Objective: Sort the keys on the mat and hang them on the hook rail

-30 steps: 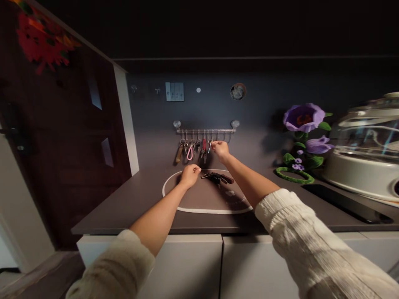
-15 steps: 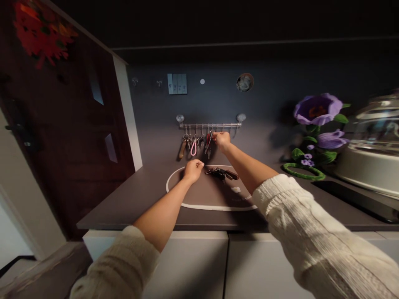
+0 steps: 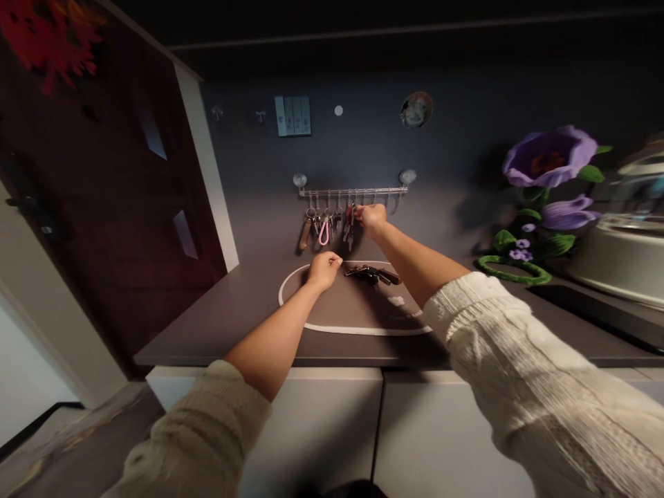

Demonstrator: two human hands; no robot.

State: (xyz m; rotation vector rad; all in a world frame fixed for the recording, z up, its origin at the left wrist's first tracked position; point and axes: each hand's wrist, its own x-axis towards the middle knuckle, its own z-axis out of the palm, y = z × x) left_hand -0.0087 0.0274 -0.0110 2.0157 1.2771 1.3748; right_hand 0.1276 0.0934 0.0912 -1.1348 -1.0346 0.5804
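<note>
A metal hook rail is stuck to the dark wall above the counter, with several key sets hanging from it, among them a pink loop and a red fob. My right hand is raised to the rail, fingers pinched on a small key ring at a hook beside the red fob. My left hand rests as a loose fist on the oval mat; I cannot tell whether it holds anything. A dark bunch of keys lies on the mat just right of it.
A dark wooden door stands to the left. Purple artificial flowers and a lidded appliance sit at the right of the counter. Light switches are on the wall above the rail. White cabinet fronts lie below.
My right hand has risen from below the rail up to the hooks with the key ring. The view has tilted, so everything sits lower and more to the right. The left hand stays on the mat.
</note>
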